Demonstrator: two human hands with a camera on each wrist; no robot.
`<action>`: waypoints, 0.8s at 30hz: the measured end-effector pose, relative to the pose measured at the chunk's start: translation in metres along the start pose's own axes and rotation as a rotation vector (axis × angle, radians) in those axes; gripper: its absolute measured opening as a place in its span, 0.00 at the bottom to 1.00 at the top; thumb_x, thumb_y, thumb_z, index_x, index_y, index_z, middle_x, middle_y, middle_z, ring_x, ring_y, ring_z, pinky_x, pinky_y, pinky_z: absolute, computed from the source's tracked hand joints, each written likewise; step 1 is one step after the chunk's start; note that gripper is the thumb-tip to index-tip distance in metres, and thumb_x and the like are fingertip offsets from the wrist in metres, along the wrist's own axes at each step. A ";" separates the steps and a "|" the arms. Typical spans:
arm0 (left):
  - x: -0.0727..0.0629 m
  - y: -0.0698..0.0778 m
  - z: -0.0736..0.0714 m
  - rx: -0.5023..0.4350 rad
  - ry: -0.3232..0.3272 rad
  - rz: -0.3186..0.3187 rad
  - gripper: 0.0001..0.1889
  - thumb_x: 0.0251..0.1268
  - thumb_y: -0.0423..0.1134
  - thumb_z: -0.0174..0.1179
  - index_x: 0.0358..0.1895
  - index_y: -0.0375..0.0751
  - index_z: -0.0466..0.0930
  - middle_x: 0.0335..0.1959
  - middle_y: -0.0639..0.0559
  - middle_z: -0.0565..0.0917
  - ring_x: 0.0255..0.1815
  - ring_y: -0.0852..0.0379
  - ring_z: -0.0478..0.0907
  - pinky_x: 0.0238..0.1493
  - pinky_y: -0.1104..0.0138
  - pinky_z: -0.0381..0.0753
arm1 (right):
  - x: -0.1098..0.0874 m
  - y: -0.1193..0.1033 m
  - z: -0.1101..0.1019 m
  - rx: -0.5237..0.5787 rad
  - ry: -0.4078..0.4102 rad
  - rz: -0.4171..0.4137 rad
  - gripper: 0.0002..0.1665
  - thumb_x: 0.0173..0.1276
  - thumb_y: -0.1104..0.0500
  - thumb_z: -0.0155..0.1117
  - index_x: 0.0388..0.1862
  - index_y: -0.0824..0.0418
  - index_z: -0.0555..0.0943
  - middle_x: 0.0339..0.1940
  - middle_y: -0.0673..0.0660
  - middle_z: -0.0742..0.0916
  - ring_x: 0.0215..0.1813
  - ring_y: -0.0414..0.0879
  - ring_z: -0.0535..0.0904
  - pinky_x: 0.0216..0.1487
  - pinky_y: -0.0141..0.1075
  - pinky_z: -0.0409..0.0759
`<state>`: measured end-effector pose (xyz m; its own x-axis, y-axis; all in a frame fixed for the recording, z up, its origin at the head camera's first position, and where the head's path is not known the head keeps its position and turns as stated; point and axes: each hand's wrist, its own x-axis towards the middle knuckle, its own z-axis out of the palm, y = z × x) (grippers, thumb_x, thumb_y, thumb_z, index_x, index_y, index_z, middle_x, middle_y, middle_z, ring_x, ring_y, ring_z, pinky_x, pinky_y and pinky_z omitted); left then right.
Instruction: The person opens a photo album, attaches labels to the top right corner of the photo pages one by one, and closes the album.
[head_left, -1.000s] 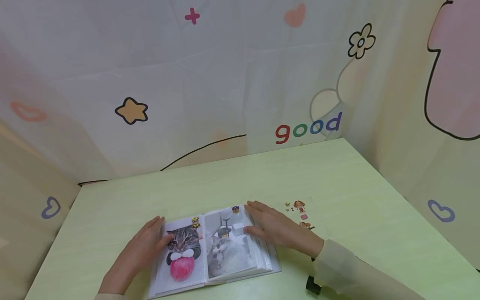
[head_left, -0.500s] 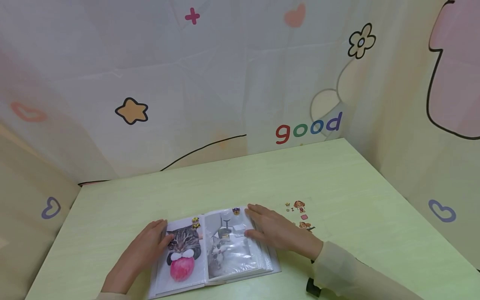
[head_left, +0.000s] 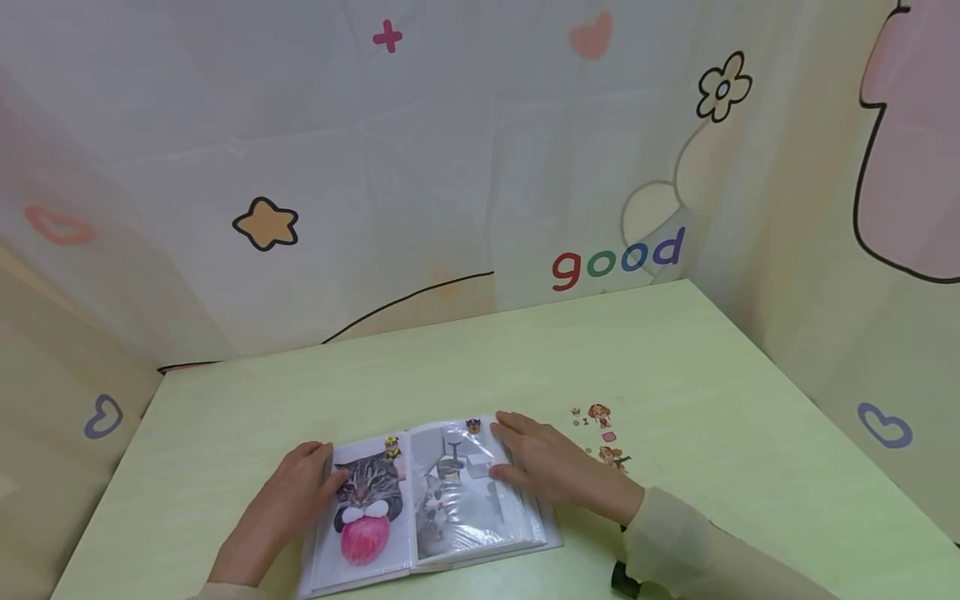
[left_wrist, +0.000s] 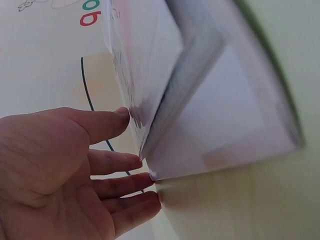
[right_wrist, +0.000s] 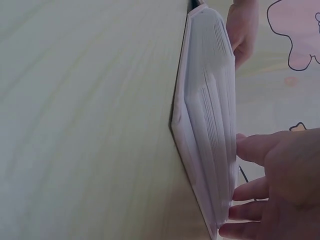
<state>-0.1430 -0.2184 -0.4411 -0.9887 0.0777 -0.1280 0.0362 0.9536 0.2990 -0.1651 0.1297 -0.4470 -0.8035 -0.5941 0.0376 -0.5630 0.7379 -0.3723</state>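
Note:
A photo album (head_left: 321,554) lies spread on the table. Its left page shows a tabby cat photo (head_left: 367,483) with a pink fluffy ball; a pale grey-and-white cat photo (head_left: 453,512) fills the right page. Each page bears a small cartoon dog sticker (head_left: 393,447) near the top. My left hand (head_left: 288,492) rests at the album's left edge, thumb over the page, fingertips along the border in the left wrist view (left_wrist: 60,170). On the right page's outer edge lies my right hand (head_left: 551,458), its fingers extended and touching the page stack (right_wrist: 212,100) in the right wrist view.
Beyond my right hand, a clear sheet with cartoon dog stickers (head_left: 600,415) lies on the pale green table (head_left: 450,358). A small black object (head_left: 624,579) shows beside the right sleeve. A printed curtain (head_left: 420,192) stands along the table's back edge.
Both hands have slid slightly toward the near side along the album's edges. Glare on the right page has shifted, while the album stays spread at the same pages.

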 end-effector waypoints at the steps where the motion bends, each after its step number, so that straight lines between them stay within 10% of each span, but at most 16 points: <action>1: 0.000 0.001 0.000 0.003 0.007 -0.002 0.30 0.75 0.42 0.63 0.68 0.20 0.70 0.68 0.23 0.70 0.71 0.28 0.65 0.70 0.39 0.66 | 0.000 0.000 0.000 -0.002 -0.001 0.003 0.40 0.76 0.46 0.64 0.74 0.73 0.69 0.78 0.71 0.68 0.78 0.66 0.64 0.74 0.56 0.66; 24: 0.016 -0.002 -0.006 -0.091 0.087 -0.011 0.20 0.74 0.38 0.62 0.55 0.20 0.80 0.50 0.28 0.81 0.57 0.30 0.75 0.60 0.40 0.75 | 0.000 -0.005 0.003 -0.005 0.016 0.029 0.40 0.76 0.48 0.65 0.74 0.73 0.70 0.77 0.72 0.69 0.77 0.66 0.65 0.74 0.55 0.66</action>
<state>-0.1599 -0.2212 -0.4382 -0.9980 0.0376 -0.0507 0.0154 0.9237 0.3828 -0.1618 0.1253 -0.4481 -0.8226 -0.5672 0.0411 -0.5400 0.7565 -0.3690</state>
